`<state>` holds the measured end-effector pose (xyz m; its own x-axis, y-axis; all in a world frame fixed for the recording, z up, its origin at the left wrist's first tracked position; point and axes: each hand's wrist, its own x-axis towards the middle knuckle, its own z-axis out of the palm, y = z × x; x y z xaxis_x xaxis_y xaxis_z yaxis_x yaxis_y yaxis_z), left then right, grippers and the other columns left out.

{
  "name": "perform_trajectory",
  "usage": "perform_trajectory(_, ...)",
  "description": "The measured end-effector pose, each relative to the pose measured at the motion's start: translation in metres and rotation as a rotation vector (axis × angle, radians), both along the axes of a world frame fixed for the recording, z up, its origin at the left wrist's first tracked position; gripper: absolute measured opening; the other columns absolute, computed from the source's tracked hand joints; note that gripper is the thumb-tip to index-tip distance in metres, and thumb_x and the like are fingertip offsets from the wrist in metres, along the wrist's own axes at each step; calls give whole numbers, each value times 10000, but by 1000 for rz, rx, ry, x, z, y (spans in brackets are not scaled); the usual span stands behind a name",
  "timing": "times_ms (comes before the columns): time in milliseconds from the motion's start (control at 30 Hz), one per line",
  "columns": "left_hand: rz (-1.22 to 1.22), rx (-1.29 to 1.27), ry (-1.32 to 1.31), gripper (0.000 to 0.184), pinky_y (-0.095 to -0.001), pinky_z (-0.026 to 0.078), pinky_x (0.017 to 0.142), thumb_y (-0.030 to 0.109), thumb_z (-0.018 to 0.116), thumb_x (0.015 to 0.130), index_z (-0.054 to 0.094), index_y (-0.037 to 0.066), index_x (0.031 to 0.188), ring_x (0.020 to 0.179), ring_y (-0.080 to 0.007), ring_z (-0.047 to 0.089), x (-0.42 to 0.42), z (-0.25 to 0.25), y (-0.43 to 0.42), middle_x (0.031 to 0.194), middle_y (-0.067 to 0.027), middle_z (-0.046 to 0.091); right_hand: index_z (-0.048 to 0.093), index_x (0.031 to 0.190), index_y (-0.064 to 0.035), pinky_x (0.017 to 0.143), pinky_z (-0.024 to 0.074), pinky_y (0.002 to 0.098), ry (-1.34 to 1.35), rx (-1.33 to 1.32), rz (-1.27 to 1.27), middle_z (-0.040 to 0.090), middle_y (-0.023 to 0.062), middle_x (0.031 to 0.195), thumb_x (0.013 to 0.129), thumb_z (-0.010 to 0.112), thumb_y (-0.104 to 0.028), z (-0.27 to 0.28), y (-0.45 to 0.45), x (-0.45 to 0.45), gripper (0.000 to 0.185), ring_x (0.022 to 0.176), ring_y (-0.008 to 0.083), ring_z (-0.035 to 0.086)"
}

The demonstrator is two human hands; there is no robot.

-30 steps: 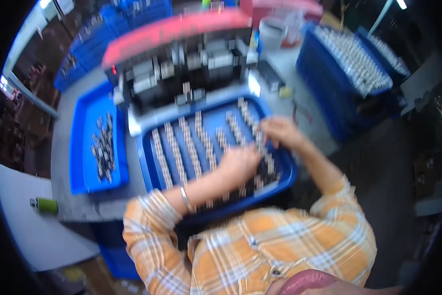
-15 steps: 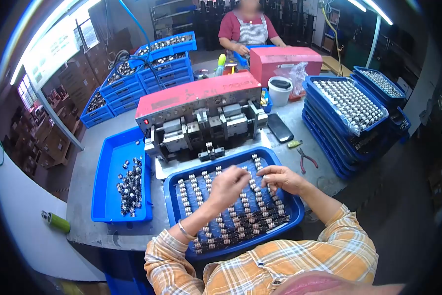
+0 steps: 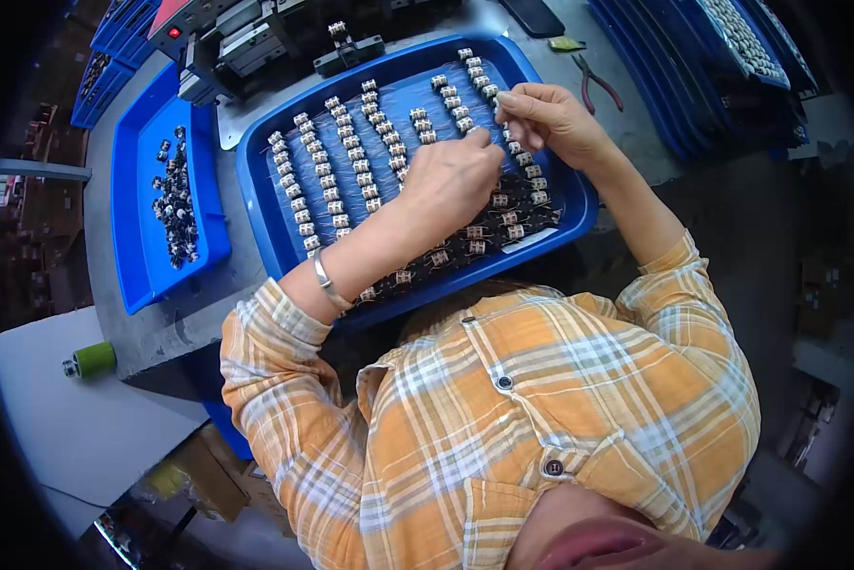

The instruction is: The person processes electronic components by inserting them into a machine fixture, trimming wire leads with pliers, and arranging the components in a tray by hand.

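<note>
My left hand (image 3: 449,179), with a metal bracelet at its wrist, is closed above the right half of a blue tray (image 3: 254,204). Its fingertips are curled under and hidden. Close by on the right, my right hand (image 3: 552,122) pinches thumb against fingers over the rows. Whatever either hand holds is too small or covered to make out. In the tray, small light-coloured cylindrical parts (image 3: 323,169) with thin wire leads stand in rows on clear plastic. Darker parts (image 3: 439,257) lie crowded along the near edge, partly behind my left forearm.
A blue bin (image 3: 125,209) at left holds a heap of loose parts (image 3: 174,204). The machine (image 3: 246,43) stands behind the tray. Pliers (image 3: 595,85) and a dark phone (image 3: 533,15) lie at right, near stacked blue trays (image 3: 650,81). A green cylinder (image 3: 92,360) is at lower left.
My view has tilted down, so the tray sits higher and the person across the table is out of sight. Both hands remain over the tray's right side, now closer together.
</note>
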<state>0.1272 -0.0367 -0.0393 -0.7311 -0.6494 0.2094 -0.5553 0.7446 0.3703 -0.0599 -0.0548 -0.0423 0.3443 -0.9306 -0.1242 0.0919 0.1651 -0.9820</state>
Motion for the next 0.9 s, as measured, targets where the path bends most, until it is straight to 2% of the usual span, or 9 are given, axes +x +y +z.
perform_trajectory(167,-112,-76,-114,77,-364,503,561,54,550,686,605,34,735,693,-263,619,-21,-5,-1,822,-120,576,583,724,-52,385,334,147,-15,13,-31,525,-16,536,875,524,-285,2,1,-5,284,387,28,419)
perform_trajectory(300,-108,-27,-74,85,-379,495,566,47,538,694,571,22,768,695,-279,607,-20,3,-7,832,-128,563,604,797,-31,439,343,151,-24,11,-107,548,-3,606,872,527,-261,4,-7,-9,254,455,31,442)
perform_trajectory(367,10,-51,51,81,-367,474,552,107,543,773,553,28,786,667,-269,585,-11,14,-21,785,-108,540,577,915,-18,485,377,152,-22,28,-100,571,24,708,861,535,-216,-3,-16,-22,210,498,39,462)
perform_trajectory(533,337,288,539,164,-224,409,531,137,604,805,621,-22,843,620,-77,506,34,31,-56,697,-39,552,472,1158,-25,551,465,196,-107,149,111,617,119,943,859,549,-214,18,-20,18,363,605,83,566)
perform_trajectory(567,353,339,568,170,-227,415,540,142,607,802,621,-23,836,620,-87,515,34,25,-56,705,-44,561,496,1124,-23,537,458,193,-151,145,144,623,117,915,864,544,-220,13,-27,27,330,592,79,561)
perform_trajectory(600,359,279,535,178,-303,429,588,168,583,790,617,-5,818,662,-219,556,35,24,-56,726,-110,566,508,1101,-15,534,466,200,-173,151,135,621,119,892,870,533,-213,12,-35,31,305,592,83,562)
perform_trajectory(700,431,445,564,163,-278,442,597,157,575,805,614,1,829,676,-166,569,45,29,-64,776,-106,606,531,1053,-10,511,463,200,-170,155,110,616,121,850,876,522,-203,13,-52,41,261,572,83,556)
perform_trajectory(800,524,197,615,163,-291,462,627,152,578,805,586,21,900,699,-183,595,67,21,-103,792,-96,625,516,1053,-19,502,435,187,-26,4,63,607,109,845,871,527,-197,16,-74,49,254,547,65,517)
perform_trajectory(900,542,-59,480,232,-337,479,644,206,588,798,563,37,955,747,-269,614,80,20,-130,836,-135,617,523,1030,-7,501,406,185,58,-78,23,605,65,795,846,564,-227,13,-106,59,290,557,55,508)
